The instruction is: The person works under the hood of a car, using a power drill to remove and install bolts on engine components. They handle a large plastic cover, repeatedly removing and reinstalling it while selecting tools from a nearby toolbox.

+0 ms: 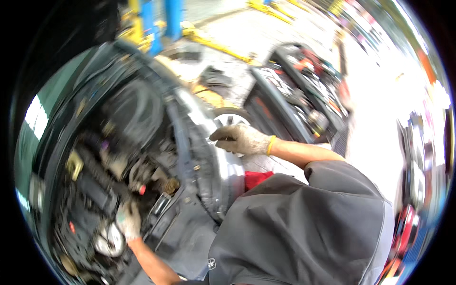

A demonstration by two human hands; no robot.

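I stand at the front corner of a car with its engine bay (90,185) exposed. My left hand (128,221), in a pale knit glove, reaches down into the bay beside a round silvery part (110,241). Blur hides its fingers, so I cannot tell whether it grips anything. My right hand (244,138), also gloved and with a yellow cuff, hovers by the car's silver-grey fender (229,175). Its fingers point left, with a gap between them and the thumb, and nothing shows in them. A red cap (142,190) sits among the engine parts.
A dark tool cart (273,107) full of hand tools stands beyond my right arm. Next to it is a wheel (231,119). A blue lift post (173,19) and yellow lift arms (223,47) are farther back. Something red (256,179) lies by the fender.
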